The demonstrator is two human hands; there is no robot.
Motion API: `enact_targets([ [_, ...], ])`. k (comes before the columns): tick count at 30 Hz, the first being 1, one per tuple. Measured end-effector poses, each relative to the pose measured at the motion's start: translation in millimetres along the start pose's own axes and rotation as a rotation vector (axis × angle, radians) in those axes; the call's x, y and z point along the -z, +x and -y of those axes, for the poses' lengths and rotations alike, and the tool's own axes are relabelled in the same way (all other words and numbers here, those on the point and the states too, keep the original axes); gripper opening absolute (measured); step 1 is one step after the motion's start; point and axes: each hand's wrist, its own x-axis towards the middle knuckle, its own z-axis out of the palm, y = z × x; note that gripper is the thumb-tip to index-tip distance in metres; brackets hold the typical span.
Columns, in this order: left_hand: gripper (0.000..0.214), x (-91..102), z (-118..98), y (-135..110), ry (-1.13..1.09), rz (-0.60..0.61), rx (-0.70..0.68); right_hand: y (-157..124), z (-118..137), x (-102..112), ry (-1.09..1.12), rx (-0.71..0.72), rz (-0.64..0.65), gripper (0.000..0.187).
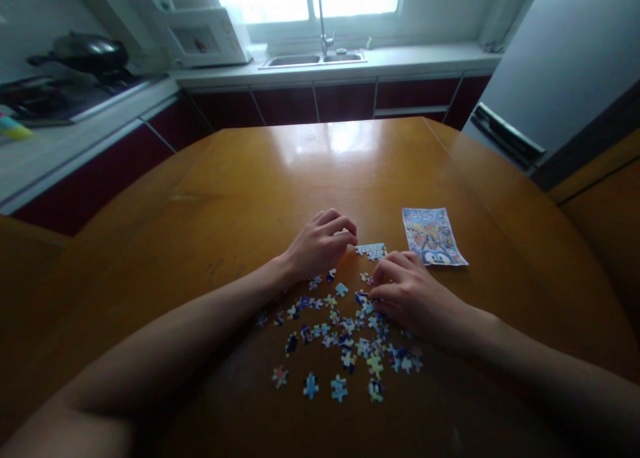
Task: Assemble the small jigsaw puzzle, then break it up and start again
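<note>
Many small jigsaw puzzle pieces (349,325) lie loose on the wooden table, mostly blue, with some dark and yellowish ones. Just beyond them is a small joined section of puzzle (373,251) with a straight upper edge. My left hand (325,243) is at this section's left side, fingers curled together; whatever they may pinch is hidden. On the right of the loose pieces rests my right hand (411,286), its bent fingertips down among them. I cannot make out what is between its fingers. A printed picture sheet (434,237) lies flat beyond my right hand.
The wooden table (240,178) has a rounded outline. Behind it runs a counter with a sink (295,60), a faucet (325,18) and a microwave (205,38). A black pan (87,51) sits on the stove at left; a refrigerator (565,58) stands at right.
</note>
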Motion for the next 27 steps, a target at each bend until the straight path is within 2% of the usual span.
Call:
enact_targets([
  [6, 0.021, -1.4, 1, 0, -0.006, -0.017, -0.014, 1, 2, 0, 0.014, -0.009, 0.012, 0.013],
  [10, 0.022, -1.5, 3, 0, -0.017, -0.036, -0.006, 2, 4, 3, 0.144, -0.054, 0.008, 0.013],
  [12, 0.024, -0.2, 4, 0, -0.018, -0.055, -0.001, 3, 4, 6, 0.243, -0.138, -0.042, 0.011],
  [15, 0.025, 2.7, 4, 1, -0.009, -0.114, 0.0, 6, 0, 9, 0.413, -0.346, -0.208, 0.005],
  [18, 0.024, 4.9, 1, 2, 0.011, -0.157, -0.02, 9, -5, 10, 0.578, -0.493, -0.351, 0.018],
  [24, 0.018, 9.5, -11, 0, 0.041, -0.168, -0.096, 13, -3, 9, 0.862, -0.609, -0.416, 0.016],
  [27, 0.024, 11.4, -19, 0, 0.016, -0.169, -0.132, 14, 0, 9, 0.953, -0.654, -0.422, 0.014],
])
